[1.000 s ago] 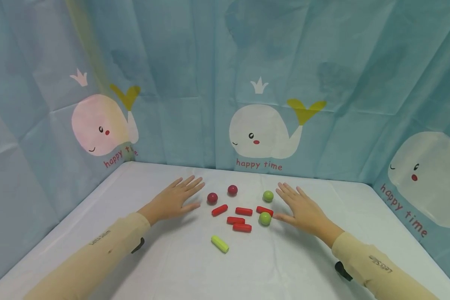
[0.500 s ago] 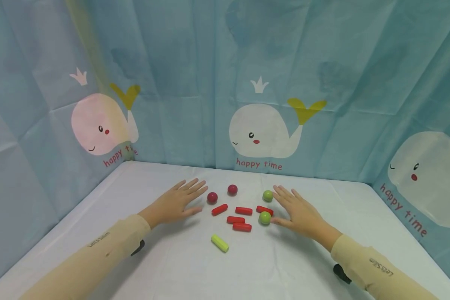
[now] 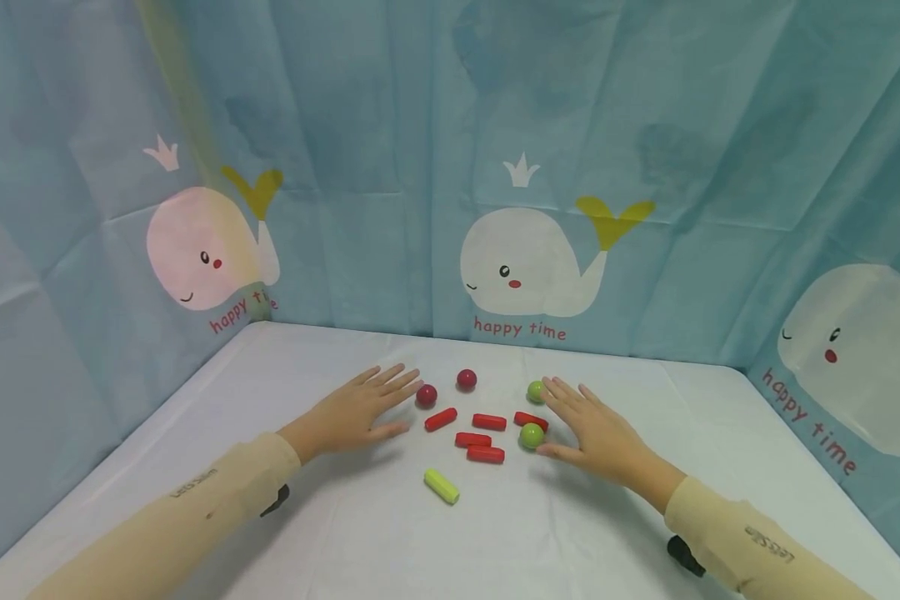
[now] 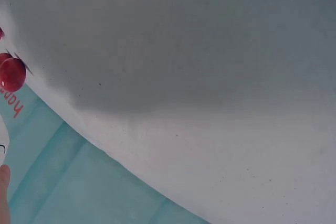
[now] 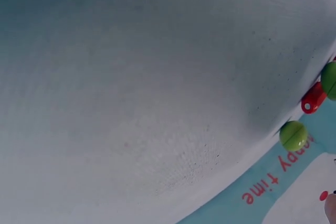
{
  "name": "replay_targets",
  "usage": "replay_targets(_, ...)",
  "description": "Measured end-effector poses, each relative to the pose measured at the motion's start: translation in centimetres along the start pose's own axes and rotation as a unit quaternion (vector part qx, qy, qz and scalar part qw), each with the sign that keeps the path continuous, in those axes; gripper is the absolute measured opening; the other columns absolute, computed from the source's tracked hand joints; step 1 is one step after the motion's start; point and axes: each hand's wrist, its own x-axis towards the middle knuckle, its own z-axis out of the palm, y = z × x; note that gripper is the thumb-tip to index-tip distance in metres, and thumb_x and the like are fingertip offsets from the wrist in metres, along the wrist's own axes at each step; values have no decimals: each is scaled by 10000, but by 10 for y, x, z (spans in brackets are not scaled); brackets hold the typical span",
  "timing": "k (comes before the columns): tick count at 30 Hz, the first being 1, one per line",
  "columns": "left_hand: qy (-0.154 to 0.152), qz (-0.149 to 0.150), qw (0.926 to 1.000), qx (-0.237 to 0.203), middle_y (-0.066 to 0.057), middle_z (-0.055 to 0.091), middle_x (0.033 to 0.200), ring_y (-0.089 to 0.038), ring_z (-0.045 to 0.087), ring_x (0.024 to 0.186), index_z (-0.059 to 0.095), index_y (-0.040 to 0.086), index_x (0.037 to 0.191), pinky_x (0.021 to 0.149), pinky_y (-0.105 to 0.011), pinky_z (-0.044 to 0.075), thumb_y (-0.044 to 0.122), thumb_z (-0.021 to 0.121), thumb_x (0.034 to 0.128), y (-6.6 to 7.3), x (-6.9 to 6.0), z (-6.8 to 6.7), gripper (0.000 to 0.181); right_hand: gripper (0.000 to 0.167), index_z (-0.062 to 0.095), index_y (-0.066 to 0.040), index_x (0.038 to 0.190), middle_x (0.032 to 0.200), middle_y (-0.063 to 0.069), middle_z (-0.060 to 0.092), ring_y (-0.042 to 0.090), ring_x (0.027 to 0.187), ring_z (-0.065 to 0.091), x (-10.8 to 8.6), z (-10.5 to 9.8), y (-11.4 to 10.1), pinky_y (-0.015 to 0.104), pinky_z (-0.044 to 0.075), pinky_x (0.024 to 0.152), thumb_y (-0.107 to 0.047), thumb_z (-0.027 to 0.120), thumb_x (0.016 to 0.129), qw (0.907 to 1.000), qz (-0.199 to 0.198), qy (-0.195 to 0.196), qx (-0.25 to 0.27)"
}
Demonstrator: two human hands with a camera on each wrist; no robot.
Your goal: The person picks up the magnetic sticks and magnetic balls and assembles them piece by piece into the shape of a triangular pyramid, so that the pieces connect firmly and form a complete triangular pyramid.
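Observation:
My left hand (image 3: 352,414) is held palm down with fingers spread, its fingertips close to a dark red ball (image 3: 426,396). On the other side my right hand (image 3: 602,432) is likewise stretched out, near a green ball (image 3: 532,436) and partly covering another green ball (image 3: 536,391). Neither hand holds anything. Between them lie a second dark red ball (image 3: 467,380) and several short red sticks (image 3: 489,422). One yellow-green stick (image 3: 441,486) lies nearer the front. The right wrist view shows two green balls (image 5: 293,136) and a red stick (image 5: 313,98).
A white cloth covers the table (image 3: 495,542). Behind and beside it hangs a blue curtain (image 3: 367,250) printed with whales and lettering. Dark objects (image 3: 685,557) are partly visible under both sleeves.
Both hands have shifted slightly inward, and the right hand also came a little nearer. The left fingertips are now beside the red ball. The balls and sticks stay in place.

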Motion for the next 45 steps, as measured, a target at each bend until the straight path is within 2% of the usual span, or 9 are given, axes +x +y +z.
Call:
replay_targets(5,80,140,9999,-44,-41,341,1620,-293,307,1504,341,176,1554,1208,-546,259,493,542,972,5,0,0,693,829,426,-97,1503,1596,104,375,314,1489,330,-1,1,-4,558,263,1195,-534,700,854,10000,18,-26,45)
replay_targets(13,-70,142,9998,-100,-35,350,1616,-276,291,1512,351,203,1551,1216,-534,245,503,561,954,17,-2,-2,701,812,438,-90,1495,1591,111,382,309,1485,340,-3,-1,-8,549,275,1192,-513,708,857,9998,87,-4,166)
replay_targets(26,-74,321,9993,-160,-27,368,1607,-271,312,1503,366,197,1543,1198,-541,285,512,563,953,25,-5,-3,697,809,439,-130,1500,1593,96,384,296,1477,361,-4,-2,-16,536,310,1171,-497,736,843,9992,127,-48,375)
replay_targets(30,-128,338,9993,-129,-22,370,1606,-256,312,1505,365,200,1544,1200,-522,289,525,553,956,27,-6,-2,698,801,436,-137,1503,1601,92,369,315,1454,396,-5,-4,-21,534,359,1140,-449,759,839,9979,257,-74,590)
replay_targets(38,-245,400,9980,-426,-3,331,1625,-223,279,1520,353,182,1550,1209,-521,270,518,576,949,36,-7,-6,724,773,455,-137,1489,1582,108,398,394,1415,430,-5,-8,-28,583,430,1064,-347,795,827,9889,770,-214,1249)
replay_targets(45,-359,353,9951,-856,-21,419,1578,-240,355,1484,396,186,1529,1188,-520,308,508,629,920,47,-8,-9,728,801,439,-133,1499,1558,144,425,377,1406,448,-3,-9,-32,546,459,1047,-248,825,806,9769,1040,-167,1858)
